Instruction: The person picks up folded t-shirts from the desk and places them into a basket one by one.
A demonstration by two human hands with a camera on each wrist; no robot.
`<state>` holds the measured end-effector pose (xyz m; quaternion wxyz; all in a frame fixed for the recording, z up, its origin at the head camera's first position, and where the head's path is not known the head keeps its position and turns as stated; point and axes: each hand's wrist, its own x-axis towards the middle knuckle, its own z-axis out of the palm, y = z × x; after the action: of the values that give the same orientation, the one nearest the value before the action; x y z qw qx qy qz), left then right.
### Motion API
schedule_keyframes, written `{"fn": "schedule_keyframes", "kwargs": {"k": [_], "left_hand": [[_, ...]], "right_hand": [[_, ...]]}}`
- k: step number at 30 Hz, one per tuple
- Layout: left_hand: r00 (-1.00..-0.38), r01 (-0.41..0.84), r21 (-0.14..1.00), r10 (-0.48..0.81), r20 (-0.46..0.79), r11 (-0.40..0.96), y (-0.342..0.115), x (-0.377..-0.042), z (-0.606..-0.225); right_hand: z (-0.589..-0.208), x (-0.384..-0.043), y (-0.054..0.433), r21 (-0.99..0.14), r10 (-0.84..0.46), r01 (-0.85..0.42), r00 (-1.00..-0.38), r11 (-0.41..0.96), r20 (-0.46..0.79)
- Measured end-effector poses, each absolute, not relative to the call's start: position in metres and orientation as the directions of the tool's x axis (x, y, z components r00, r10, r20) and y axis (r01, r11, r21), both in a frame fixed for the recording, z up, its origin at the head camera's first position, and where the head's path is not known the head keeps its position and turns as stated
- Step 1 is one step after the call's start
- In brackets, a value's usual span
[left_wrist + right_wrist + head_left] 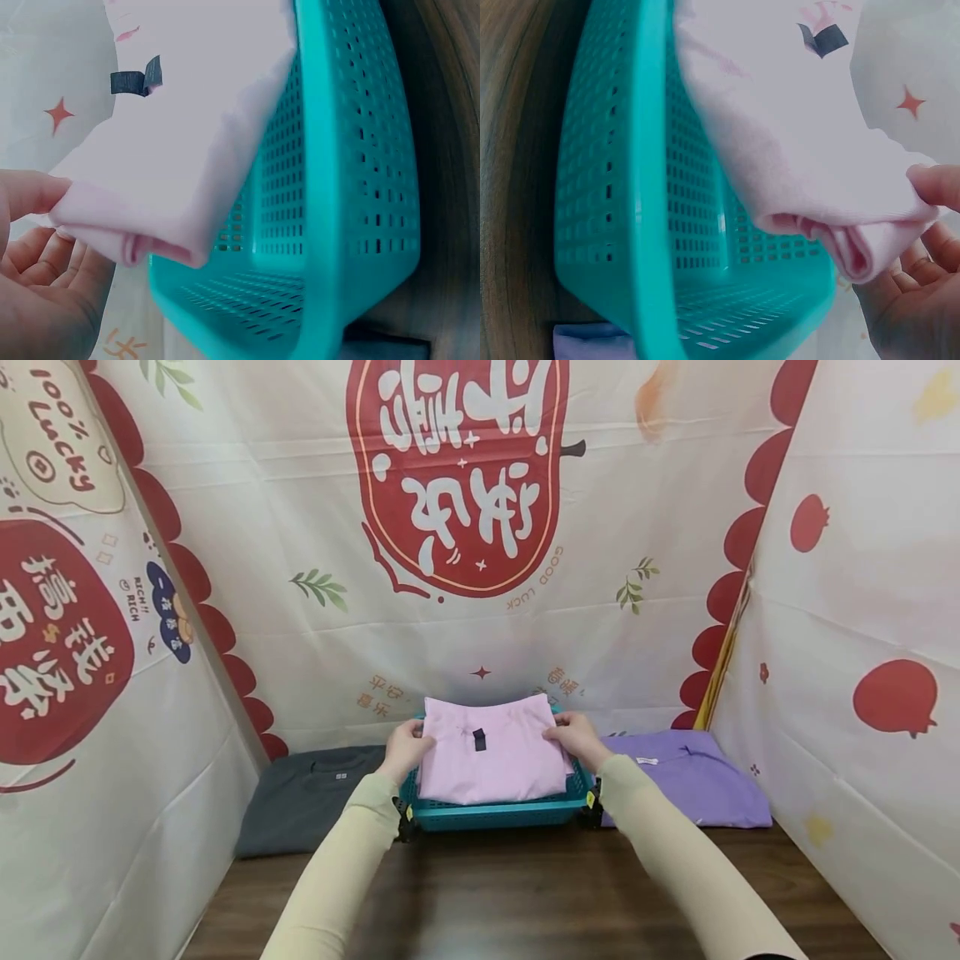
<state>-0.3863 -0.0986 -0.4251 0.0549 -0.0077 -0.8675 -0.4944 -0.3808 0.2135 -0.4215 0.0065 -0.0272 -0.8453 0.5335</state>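
Observation:
A folded pink garment (491, 760) with a small black tag lies across the opening of a teal plastic basket (495, 817). My left hand (405, 748) pinches its left edge between thumb and fingers. At the opposite edge, my right hand (579, 739) grips the cloth the same way. Both wrist views show the rolled layers of the pink garment (180, 157) at its sides, and the basket's perforated wall (604, 187) beside it. Part of the garment's underside is hidden.
A folded dark grey shirt (303, 802) lies left of the basket, and a folded purple shirt (697, 781) lies to its right. Underneath is a dark wooden table (510, 893). Printed cloth (465, 635) hangs behind and along both sides.

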Motion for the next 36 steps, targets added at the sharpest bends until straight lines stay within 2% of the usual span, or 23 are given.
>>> {"fn": "schedule_keyframes", "kwargs": {"k": [15,22,30,36], "left_hand": [[-0.996,0.062,0.817,-0.022,0.091,0.573,-0.088,-0.382,-0.46],[-0.996,0.063,0.801,-0.016,0.09,0.596,-0.084,-0.387,-0.463],[-0.997,0.073,0.846,0.055,0.051,0.527,-0.083,-0.393,-0.472],[-0.993,0.116,0.801,0.082,0.084,0.587,-0.084,-0.393,-0.479]], "right_hand": [[-0.463,-0.384,0.207,-0.859,0.059,0.054,-0.998,0.51,-0.028],[-0.465,-0.386,0.204,-0.844,0.064,0.062,-0.997,0.534,-0.033],[-0.474,-0.394,0.205,-0.809,0.062,0.071,-0.997,0.583,-0.042],[-0.477,-0.399,0.203,-0.778,0.048,0.076,-0.997,0.623,-0.059]]}}
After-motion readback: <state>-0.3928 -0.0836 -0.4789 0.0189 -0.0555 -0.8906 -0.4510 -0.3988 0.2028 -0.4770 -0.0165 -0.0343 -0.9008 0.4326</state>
